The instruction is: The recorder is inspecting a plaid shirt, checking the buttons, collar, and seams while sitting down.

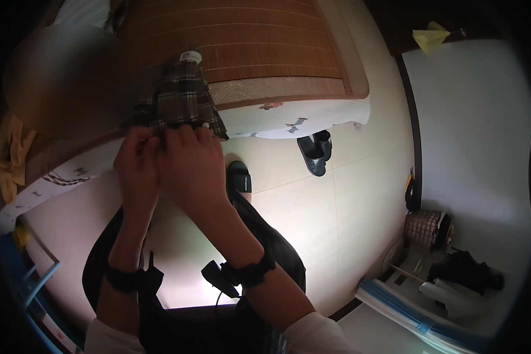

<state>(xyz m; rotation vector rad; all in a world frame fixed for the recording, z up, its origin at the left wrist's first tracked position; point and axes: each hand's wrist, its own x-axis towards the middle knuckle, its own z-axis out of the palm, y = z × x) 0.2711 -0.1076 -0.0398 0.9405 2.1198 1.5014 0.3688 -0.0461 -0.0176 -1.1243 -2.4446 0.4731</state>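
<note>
I am clamping my left hand (pixel 137 162) and right hand (pixel 190 159) side by side on the near edge of a plaid garment (pixel 180 91). It is lying at the bed (pixel 301 112)'s edge, its tag (pixel 190 56) pointing away over a brown mat (pixel 265 41). Black slippers (pixel 318 166) are resting on the pale floor (pixel 366 183), rightward. Yellowish cloth (pixel 15 150) is draping the bed's left side.

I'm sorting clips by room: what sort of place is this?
Probably a bedroom: a brown slatted mat covers what looks like a bed, its side draped in white patterned fabric, and black slippers lie on the floor.
</note>
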